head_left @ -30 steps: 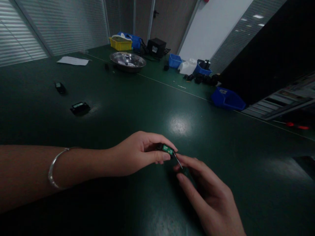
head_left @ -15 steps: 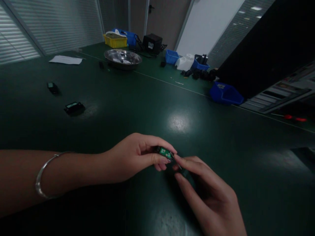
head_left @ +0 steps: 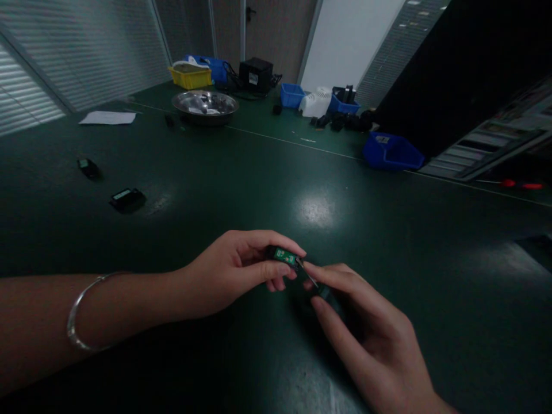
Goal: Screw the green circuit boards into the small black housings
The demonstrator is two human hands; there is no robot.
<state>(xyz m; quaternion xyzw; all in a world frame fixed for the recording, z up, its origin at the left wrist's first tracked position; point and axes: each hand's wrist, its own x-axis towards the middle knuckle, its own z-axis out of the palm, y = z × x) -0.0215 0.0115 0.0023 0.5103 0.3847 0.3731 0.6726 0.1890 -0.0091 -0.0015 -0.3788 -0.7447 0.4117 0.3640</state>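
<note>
My left hand point(head_left: 245, 261) is closed around a small black part with a green circuit board point(head_left: 284, 256), pinched between thumb and fingers with the board side facing up. From the right, my right hand point(head_left: 366, 328) grips a thin metal-shafted tool point(head_left: 309, 275) between thumb and fingertips. Its dark rear end sits partly hidden in the fingers, so its exact kind does not show. The shaft's tip meets the right end of the board, close to my left fingertips. Both hands are just above the dark green tabletop point(head_left: 233, 190).
Two black parts, one nearer point(head_left: 127, 199) and one farther point(head_left: 88, 168), lie at left. Behind are a paper sheet point(head_left: 107, 118), a metal bowl point(head_left: 181, 105) holding parts, a yellow bin point(head_left: 192, 77), a black box point(head_left: 256, 75) and a blue bin point(head_left: 392, 152). A red-handled tool point(head_left: 509, 183) lies far right.
The head view has shifted slightly, so the background sits farther left. The hands keep their grips. The right thumb sits slightly lower, and more of the thin shaft shows between the hands.
</note>
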